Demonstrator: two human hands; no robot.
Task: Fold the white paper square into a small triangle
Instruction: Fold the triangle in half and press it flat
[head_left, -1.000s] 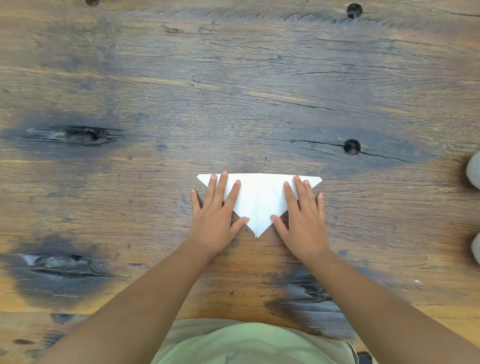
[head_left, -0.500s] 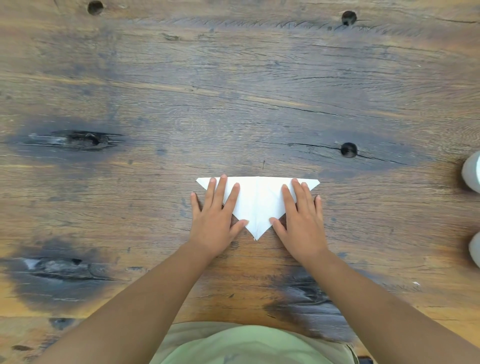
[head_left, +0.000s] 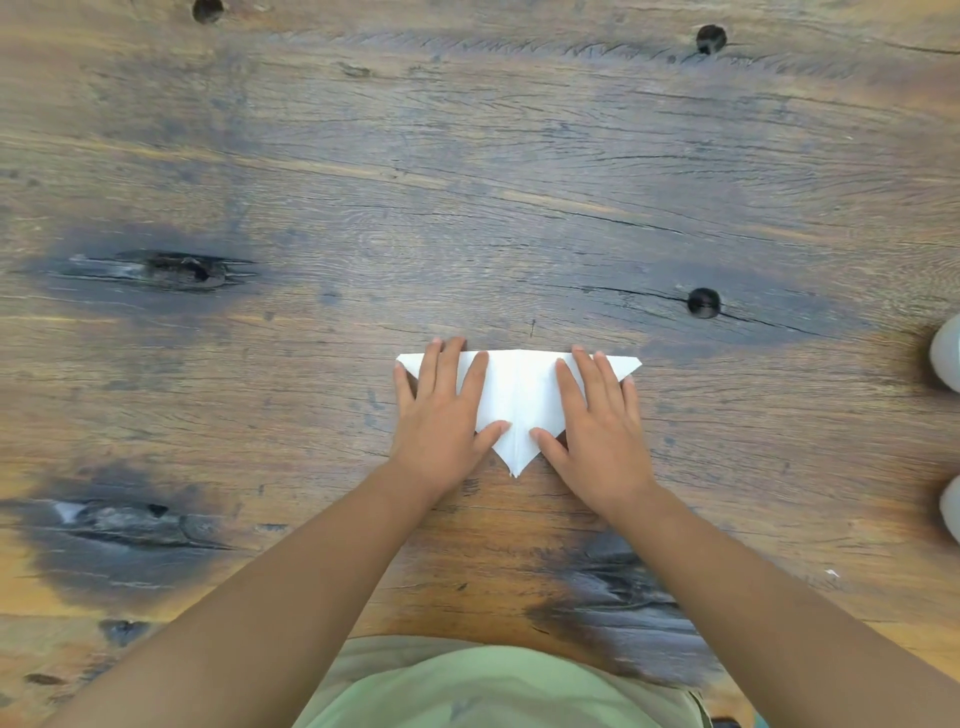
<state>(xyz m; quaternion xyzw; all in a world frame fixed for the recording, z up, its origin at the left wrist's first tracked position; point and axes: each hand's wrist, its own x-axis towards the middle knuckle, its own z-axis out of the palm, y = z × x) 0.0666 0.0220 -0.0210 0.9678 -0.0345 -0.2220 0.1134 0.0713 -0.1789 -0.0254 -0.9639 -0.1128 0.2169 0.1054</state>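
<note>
The white paper (head_left: 519, 400) is lying flat on the wooden table (head_left: 467, 182), a little right of centre and toward the near side, already folded into a wide triangle with its long edge on the far side and its point aimed at the person. A faint crease is running down its middle from the far edge to the near tip. The left hand (head_left: 441, 415) is resting palm down on the left half of the triangle, fingers spread and stretched toward the far edge, the thumb angling in toward the crease. The right hand (head_left: 597, 421) is mirroring it on the right half, flat and spread as well, its thumb lying near the point. Neither hand is pinching anything; both are pressing down on the sheet, leaving the centre strip and the two outer corners uncovered. Two pale rounded objects (head_left: 948, 358) are sitting at the right edge of the view, well apart from the paper. A light green garment (head_left: 493, 691) is showing at the near edge.
</note>
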